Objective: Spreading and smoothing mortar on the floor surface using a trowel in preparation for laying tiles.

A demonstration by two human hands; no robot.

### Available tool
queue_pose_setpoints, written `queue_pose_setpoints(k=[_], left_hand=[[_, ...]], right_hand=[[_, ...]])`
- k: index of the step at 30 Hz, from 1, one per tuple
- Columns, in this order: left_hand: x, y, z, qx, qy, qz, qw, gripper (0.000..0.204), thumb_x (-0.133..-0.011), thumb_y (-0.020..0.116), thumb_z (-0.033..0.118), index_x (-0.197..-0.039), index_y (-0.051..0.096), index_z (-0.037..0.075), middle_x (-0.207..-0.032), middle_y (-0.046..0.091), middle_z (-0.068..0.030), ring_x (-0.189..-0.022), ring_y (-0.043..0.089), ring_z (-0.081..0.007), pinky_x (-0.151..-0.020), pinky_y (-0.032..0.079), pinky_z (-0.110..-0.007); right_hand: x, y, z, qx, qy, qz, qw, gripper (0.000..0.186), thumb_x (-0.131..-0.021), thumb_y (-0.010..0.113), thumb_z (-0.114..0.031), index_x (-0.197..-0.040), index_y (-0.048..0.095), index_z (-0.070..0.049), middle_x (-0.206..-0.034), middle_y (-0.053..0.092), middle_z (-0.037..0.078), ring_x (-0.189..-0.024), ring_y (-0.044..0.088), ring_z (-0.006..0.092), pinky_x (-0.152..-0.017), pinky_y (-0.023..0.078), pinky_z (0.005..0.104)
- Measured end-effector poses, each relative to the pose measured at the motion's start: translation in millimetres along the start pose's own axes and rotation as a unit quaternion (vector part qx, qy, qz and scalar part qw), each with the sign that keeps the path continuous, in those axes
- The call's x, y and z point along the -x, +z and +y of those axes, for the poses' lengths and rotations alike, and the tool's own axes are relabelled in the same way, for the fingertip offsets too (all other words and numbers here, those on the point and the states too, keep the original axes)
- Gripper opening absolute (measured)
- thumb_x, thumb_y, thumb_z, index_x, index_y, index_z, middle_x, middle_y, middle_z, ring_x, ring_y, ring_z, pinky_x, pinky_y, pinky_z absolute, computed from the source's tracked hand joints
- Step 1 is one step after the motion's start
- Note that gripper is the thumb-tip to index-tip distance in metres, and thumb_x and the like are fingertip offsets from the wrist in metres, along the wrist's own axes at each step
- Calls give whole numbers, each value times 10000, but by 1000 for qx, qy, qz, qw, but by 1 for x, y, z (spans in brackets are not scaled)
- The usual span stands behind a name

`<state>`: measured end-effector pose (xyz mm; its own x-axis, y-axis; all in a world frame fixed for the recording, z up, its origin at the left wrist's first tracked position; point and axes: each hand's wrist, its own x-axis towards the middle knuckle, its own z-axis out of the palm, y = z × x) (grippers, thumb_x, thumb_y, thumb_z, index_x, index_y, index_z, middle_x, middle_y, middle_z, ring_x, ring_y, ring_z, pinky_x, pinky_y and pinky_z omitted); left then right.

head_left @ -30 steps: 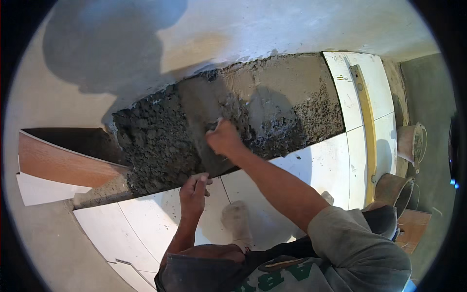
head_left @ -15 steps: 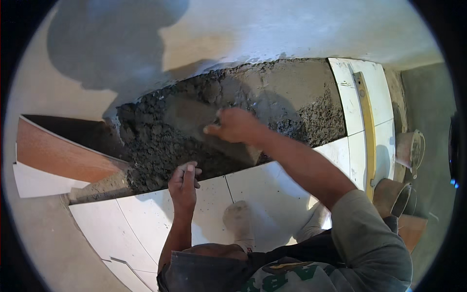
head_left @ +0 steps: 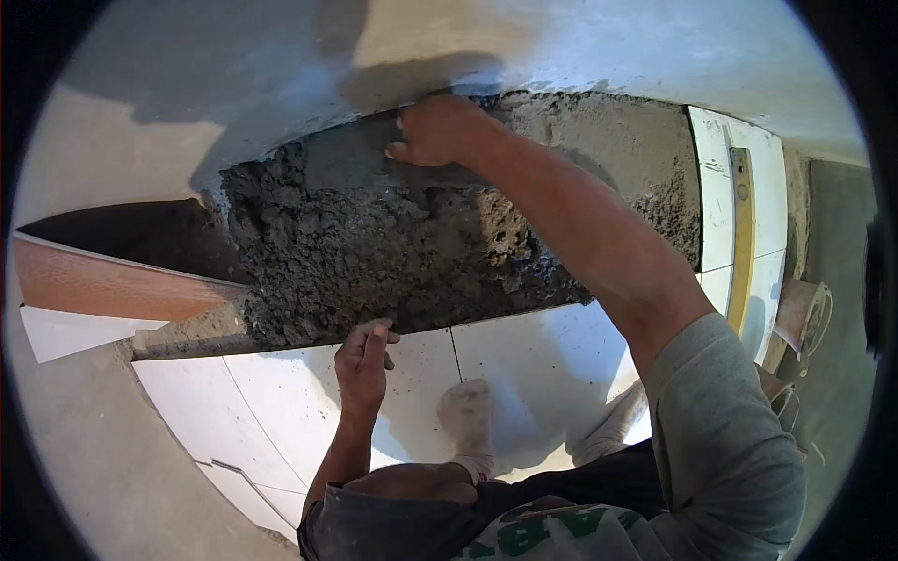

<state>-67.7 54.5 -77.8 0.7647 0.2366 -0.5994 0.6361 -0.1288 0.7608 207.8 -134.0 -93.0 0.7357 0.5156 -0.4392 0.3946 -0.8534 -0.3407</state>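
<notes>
My right hand [head_left: 438, 131] grips a flat trowel [head_left: 346, 159], which lies on the wet mortar bed [head_left: 337, 252] near the wall's foot, its handle hidden by my fingers. The mortar is dark and lumpy on the left, smoother and paler at the back right. My left hand [head_left: 365, 360] is at the front edge of the bed, where it meets white floor tiles [head_left: 524, 374]; its fingers are curled with the thumb up, and whatever they may hold is hidden.
A pale wall [head_left: 599, 47] borders the bed behind. At left, brown and white boards or tiles [head_left: 112, 271] lean beside a dark hollow. A long yellow straightedge [head_left: 741, 234] lies on tiles at right, near buckets [head_left: 795, 318]. My socked feet [head_left: 463, 421] stand on the tiles.
My right hand has swept the trowel up and back toward the wall, turning it more crosswise. My left hand has shifted slightly and stays at the bed's front edge.
</notes>
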Motion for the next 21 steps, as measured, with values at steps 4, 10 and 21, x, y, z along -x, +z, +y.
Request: queue_pose_setpoints(k=[4, 10, 21], left_hand=[[-15, 2, 16, -15, 14, -2, 1000, 262, -954, 544, 229, -1000, 642, -9, -800, 660, -64, -541, 477, -47, -501, 410, -209], [-35, 5, 59, 14, 73, 45, 996, 264, -958, 545, 233, -1007, 642, -8, -786, 650, -50, -537, 457, -37, -492, 393, -200], [-1, 0, 19, 36, 93, 36, 994, 261, -956, 545, 232, -1021, 639, -3, -795, 641, -55, -542, 456, -39, -505, 395, -202]], right_hand=[[-1, 12, -12, -19, -58, -23, 998, 496, -856, 548, -472, -1021, 670, -20, -974, 670, 203, -969, 637, 347, -865, 501, 464], [44, 35, -4, -12, -60, -63, 996, 472, -841, 569, -463, -987, 677, -28, -943, 672, 195, -948, 642, 348, -852, 507, 463], [127, 65, -7, 24, -53, -66, 996, 452, -869, 554, -459, -953, 657, -26, -808, 672, 175, -825, 661, 357, -754, 525, 467]])
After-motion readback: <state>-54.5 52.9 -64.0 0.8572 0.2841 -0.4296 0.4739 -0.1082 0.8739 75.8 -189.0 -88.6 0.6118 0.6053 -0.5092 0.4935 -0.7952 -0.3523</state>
